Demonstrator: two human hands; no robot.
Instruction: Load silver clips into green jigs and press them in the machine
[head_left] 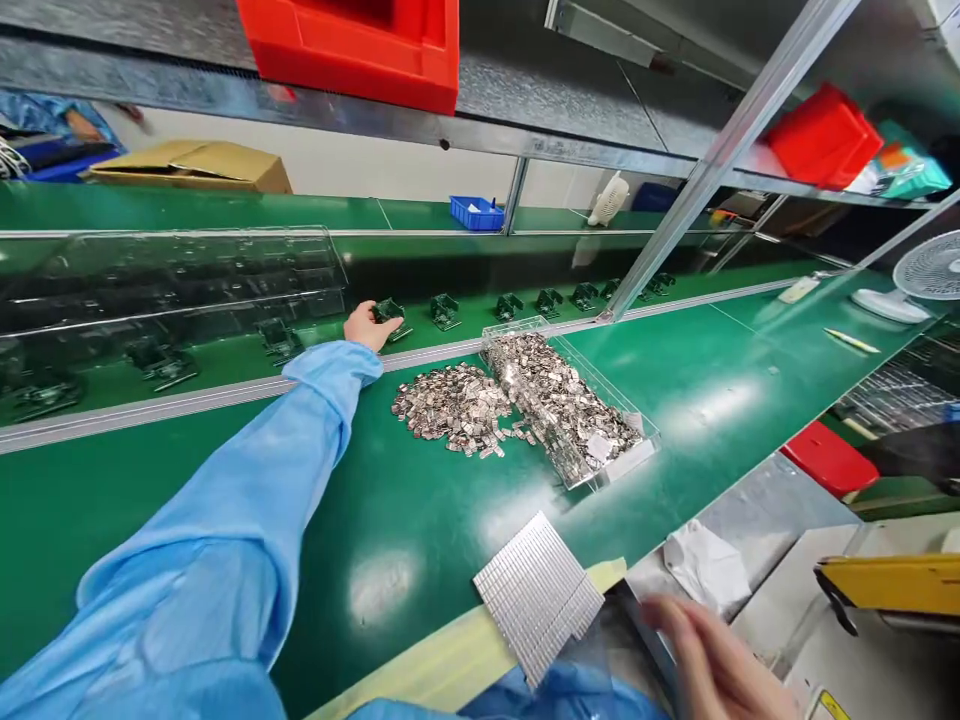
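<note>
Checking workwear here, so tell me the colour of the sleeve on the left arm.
The left sleeve is light blue, shown best in the head view.

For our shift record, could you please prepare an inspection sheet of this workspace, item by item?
Surface: green bench, glossy with glare; pale yellow strip along the near edge.
Job's things: row of dark parts beyond a grey rail; heap of small metal pieces beside a clear tray holding more; silver slab of strips at the near edge.
Clutter: pen and bottle to the right; crumpled white material beside the bench.
Left hand: fingers and thumb around one dark part.
Right hand: blurred, near the silver slab; cannot tell whether it holds anything.
Cables: white strands at upper left, possibly cables.
Surroundings: red bins on the shelf above; carton and blue basket behind; white fan and red stool at right.
</note>
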